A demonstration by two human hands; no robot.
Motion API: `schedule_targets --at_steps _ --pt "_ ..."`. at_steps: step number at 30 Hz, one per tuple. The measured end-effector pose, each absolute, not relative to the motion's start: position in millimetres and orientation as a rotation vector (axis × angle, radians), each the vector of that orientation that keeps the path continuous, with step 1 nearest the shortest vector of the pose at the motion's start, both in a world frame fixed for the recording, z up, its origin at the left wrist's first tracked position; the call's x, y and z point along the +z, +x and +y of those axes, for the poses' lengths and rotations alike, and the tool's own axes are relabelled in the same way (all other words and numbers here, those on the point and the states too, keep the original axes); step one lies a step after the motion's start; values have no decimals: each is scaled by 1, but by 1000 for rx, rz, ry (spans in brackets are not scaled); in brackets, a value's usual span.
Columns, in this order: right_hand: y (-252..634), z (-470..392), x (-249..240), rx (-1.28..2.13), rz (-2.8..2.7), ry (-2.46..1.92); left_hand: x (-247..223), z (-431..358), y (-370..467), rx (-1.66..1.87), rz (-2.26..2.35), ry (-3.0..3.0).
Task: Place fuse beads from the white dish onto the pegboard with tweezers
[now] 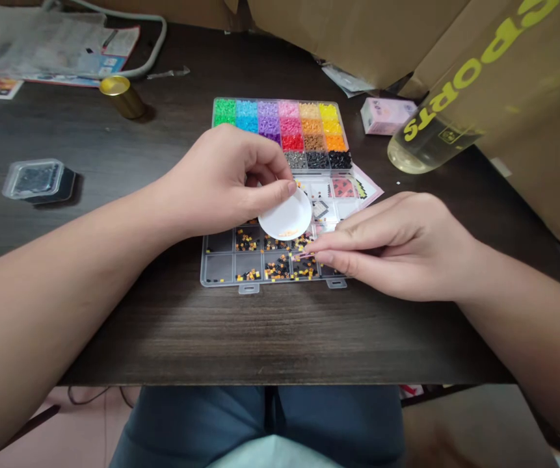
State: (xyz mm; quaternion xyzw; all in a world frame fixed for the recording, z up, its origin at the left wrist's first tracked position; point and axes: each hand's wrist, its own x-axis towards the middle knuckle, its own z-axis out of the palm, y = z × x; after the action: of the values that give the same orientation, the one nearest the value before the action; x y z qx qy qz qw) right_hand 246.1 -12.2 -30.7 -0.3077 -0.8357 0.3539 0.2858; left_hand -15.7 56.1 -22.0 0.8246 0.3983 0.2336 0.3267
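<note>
My left hand [240, 179] pinches the rim of a small round white dish [284, 214], tilted, with a few orange beads [288, 233] near its lower edge. Closed in a pinch, my right hand [397, 250] holds pink tweezers [303, 256], mostly hidden by the fingers, with the tips low over the open box lid. Loose orange, yellow and black beads lie in compartments of this clear lid [218, 268]. Behind it, the bead box [280, 101] is sorted by colour, from green and blue to red, brown and black. My left hand covers part of it.
A clear bottle [430, 140] with yellow lettering stands at the right, near a pink box [382, 116]. To the left are a small lidded black container [40, 182] and a gold cylinder [122, 97]. Cardboard [348, 39] walls the back; papers [75, 49] lie at the far left.
</note>
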Motion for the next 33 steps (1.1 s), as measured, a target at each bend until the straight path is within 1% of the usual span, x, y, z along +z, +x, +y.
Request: schedule_targets --at_steps 3,7,11,16,33 --pt "239 -14 -31 790 -2054 -961 -22 56 -16 596 1030 2144" --pt "238 -12 -31 667 -2029 -1071 -18 55 -15 599 1043 2126" --pt "249 -8 -27 685 -2127 -1029 -15 55 -16 540 1082 2122" --pt "261 0 -26 798 -2331 -925 -18 57 -19 573 1088 2133" --pt "269 6 -20 748 -2430 -943 -16 54 -18 544 1174 2183"
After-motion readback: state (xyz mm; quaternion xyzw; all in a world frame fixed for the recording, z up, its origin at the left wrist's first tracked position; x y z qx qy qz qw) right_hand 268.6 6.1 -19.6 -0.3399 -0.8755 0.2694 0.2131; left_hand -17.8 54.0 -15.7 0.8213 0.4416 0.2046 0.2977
